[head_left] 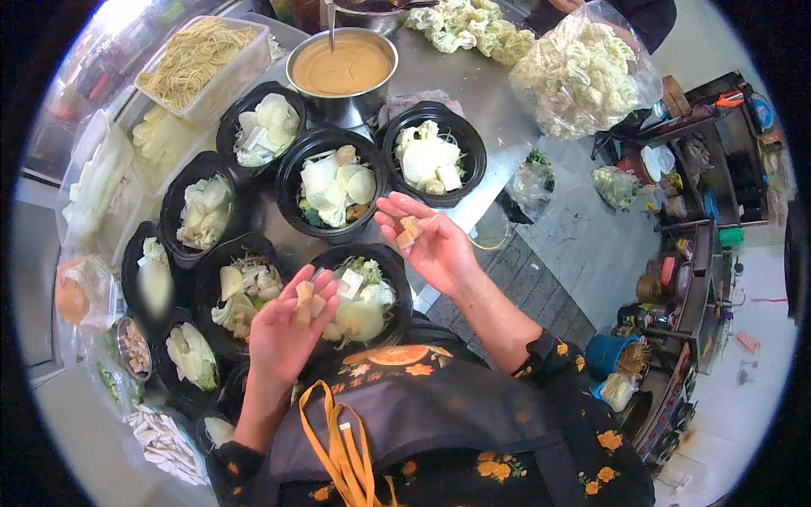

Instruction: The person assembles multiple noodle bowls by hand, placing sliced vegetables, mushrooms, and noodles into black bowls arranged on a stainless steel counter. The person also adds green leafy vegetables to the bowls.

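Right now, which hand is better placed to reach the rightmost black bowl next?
Probably your right hand: holding tan pieces, it is close to the rightmost black bowl, while your left hand is farther off to the left.

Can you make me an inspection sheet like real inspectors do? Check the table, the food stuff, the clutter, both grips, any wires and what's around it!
Surface: metal table, crowded on the left.
Main things: black bowls holding sliced pale vegetables; tan chunks in both hands.
Clutter: steel pot of tan sauce, plastic tub of noodles, clear bag of cauliflower.
Left grip: cupped open, tan chunks on the fingers, above the nearest bowls.
Right grip: palm up and open, tan chunks resting on it.
Cables: nothing seen for certain.
Surroundings: packed shelves and a blue bucket at right; another person's hand at the top edge.
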`<state>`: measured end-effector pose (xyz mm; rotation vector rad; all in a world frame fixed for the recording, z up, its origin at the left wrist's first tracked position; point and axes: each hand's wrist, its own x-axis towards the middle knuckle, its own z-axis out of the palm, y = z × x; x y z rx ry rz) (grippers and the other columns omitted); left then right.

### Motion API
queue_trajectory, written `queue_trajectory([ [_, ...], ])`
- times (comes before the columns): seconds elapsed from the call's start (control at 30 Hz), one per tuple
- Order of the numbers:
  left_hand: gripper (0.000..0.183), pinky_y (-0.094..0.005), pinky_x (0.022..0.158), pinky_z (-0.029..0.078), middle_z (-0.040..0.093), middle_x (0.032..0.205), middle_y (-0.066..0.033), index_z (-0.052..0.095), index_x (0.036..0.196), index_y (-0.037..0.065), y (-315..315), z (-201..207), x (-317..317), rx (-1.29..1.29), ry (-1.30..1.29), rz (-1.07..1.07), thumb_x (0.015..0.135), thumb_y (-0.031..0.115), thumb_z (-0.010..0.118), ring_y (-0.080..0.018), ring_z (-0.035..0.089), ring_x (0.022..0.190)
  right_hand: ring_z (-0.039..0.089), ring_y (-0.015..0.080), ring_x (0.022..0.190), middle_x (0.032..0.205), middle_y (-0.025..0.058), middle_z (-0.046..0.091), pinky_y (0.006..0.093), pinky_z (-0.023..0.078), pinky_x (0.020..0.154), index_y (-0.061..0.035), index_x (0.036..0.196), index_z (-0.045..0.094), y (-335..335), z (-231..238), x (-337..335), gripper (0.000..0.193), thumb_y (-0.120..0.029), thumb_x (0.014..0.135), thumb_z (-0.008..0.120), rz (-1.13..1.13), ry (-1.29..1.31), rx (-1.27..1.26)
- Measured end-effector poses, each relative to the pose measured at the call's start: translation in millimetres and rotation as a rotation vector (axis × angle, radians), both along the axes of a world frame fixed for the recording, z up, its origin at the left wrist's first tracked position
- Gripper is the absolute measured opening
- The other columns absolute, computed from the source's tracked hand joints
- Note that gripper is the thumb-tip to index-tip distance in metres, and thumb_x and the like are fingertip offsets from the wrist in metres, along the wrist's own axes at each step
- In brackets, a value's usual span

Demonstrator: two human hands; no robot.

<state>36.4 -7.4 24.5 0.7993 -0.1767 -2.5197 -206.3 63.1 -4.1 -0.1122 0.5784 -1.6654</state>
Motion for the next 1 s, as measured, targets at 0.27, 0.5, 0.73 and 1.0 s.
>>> queue_trajectory([
  [0.27, 0.051, -0.0443, 0.107, 0.031, 0.041, 0.133, -0.0233, 0.037, 0.129, -0.004, -6, 2, -1, 0.008, 0.068, 0.051, 0.08, 0.007, 0.045, -0.035, 0.039, 0.125, 0.053, 0.0302, 0.106, 0.121, 0.0198, 0.052, 0.0358, 0.045, 0.094, 0.0075, 0.122, 0.045, -8, -15, -33, 0.043, -0.004, 0.081, 0.047, -0.173, 0.134, 0.154],
  [0.5, 0.048, -0.0444, 0.108, 0.031, 0.039, 0.133, -0.0264, 0.038, 0.127, -0.005, -25, 6, 1, 0.02, 0.138, 0.134, 0.082, 0.008, 0.046, -0.0374, 0.039, 0.124, 0.051, 0.0167, 0.11, 0.12, 0.0078, 0.055, 0.029, 0.037, 0.096, -0.0023, 0.124, 0.051, -28, 7, -49, 0.037, -0.006, 0.087, 0.049, -0.355, 1.049, 0.294],
  [0.73, 0.047, -0.0446, 0.107, 0.033, 0.039, 0.13, -0.0264, 0.037, 0.125, -0.005, -62, -12, -2, -0.067, 0.114, 0.208, 0.078, 0.0, 0.043, -0.0377, 0.041, 0.122, 0.052, 0.0173, 0.108, 0.117, 0.0082, 0.056, 0.0309, 0.041, 0.093, 0.0005, 0.119, 0.053, -12, -25, -21, 0.032, -0.006, 0.087, 0.051, -0.075, 0.944, 0.291],
  [1.0, 0.05, -0.046, 0.106, 0.034, 0.038, 0.129, -0.0266, 0.033, 0.125, -0.006, -139, -13, -21, -0.233, -0.041, 0.285, 0.076, -0.007, 0.044, -0.0394, 0.042, 0.119, 0.054, 0.0178, 0.106, 0.116, 0.0082, 0.057, 0.0309, 0.045, 0.088, -0.0007, 0.116, 0.055, 1, -24, -25, 0.029, -0.003, 0.087, 0.051, -0.108, 0.883, 0.316],
])
